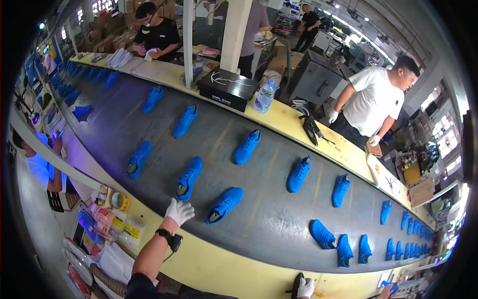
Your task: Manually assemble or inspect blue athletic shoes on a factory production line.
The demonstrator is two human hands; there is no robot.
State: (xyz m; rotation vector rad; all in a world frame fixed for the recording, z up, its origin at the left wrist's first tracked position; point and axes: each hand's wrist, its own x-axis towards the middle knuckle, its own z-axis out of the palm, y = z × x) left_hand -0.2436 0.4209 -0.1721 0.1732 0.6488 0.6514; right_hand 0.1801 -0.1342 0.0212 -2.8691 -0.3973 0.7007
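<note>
My left hand [180, 212], in a white glove with a dark device strapped at the wrist, reaches over the near side of the grey conveyor belt [279, 214]. Its fingers are stretched out just behind the heel of a blue sneaker [189, 178]; whether they touch it I cannot tell. Right of that hand lies another blue sneaker [225, 205], with a further blue sneaker [139, 159] to its left. At the lower edge my right hand [305, 288], also gloved, is closed on a dark narrow object [297, 284], partly cut off, whose kind does not show.
Many blue sneakers line the belt. A black shoebox [228, 88], a water bottle [265, 96] and a black tool [311, 130] stand along the far ledge. Tape rolls [120, 201] and plastic bags [132, 230] lie at left. A person in white [376, 97] stands across; others work nearby.
</note>
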